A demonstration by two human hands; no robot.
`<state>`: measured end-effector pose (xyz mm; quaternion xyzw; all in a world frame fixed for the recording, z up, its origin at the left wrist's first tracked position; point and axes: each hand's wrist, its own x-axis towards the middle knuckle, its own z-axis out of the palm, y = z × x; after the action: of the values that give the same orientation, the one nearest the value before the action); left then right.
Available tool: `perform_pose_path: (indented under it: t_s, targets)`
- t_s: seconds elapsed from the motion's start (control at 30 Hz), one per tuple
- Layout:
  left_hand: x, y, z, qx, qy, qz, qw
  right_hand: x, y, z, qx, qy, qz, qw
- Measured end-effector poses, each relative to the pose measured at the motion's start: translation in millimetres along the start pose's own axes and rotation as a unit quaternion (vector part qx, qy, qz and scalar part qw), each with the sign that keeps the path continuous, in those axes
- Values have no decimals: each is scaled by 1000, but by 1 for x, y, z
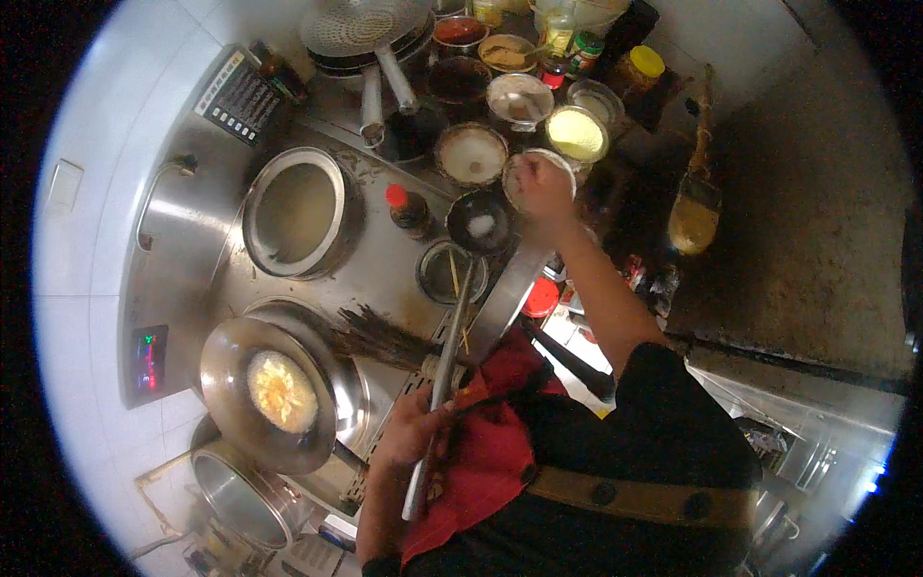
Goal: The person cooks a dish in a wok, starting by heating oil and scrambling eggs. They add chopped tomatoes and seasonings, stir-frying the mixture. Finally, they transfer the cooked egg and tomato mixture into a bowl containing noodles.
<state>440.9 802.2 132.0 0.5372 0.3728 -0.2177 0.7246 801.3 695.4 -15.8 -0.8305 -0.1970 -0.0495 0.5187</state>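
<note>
My left hand (412, 427) grips the long metal handle of a ladle (454, 346). The ladle's dark bowl (461, 234) holds a small heap of white granules (482, 225). My right hand (546, 193) reaches over a seasoning bowl (509, 180), its fingers bunched and blurred at the contents. Whether the fingers pinch anything cannot be made out. On the left, a wok (223, 404) sits on the cooker, with yellow food (277, 389) bubbling in liquid at its middle. A bamboo wok brush (386, 335) lies between the wok and the ladle handle.
A round pot of cloudy liquid (296, 209) stands behind the wok. A red-capped bottle (409, 210) is left of the ladle bowl. Several seasoning bowls crowd the back, including one of yellow powder (577, 134). Perforated strainers (360, 29) rest behind. A metal pot (241, 494) stands at lower left.
</note>
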Motion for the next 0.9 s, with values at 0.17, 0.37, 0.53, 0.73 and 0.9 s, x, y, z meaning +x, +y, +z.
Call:
perform_pose_path:
  t_s: [0.17, 0.37, 0.53, 0.73, 0.9]
  targets:
    - [-7, -6, -2, -64, 5, -44, 997, 1, -1, 31, 84, -87, 136, 983]
    - [-10, -5, 0, -87, 8, -22, 996, 2, 0, 13, 328, 19, 318, 889]
    - [-9, 5, 5, -72, 14, 4, 997, -2, 22, -8, 29, 60, 9, 998]
    - [-10, -2, 3, -74, 15, 12, 997, -14, -44, -59, 214, 63, 184, 957]
    - [-15, 2, 1, -61, -4, -18, 998, 28, -14, -103, -181, 142, -17, 973]
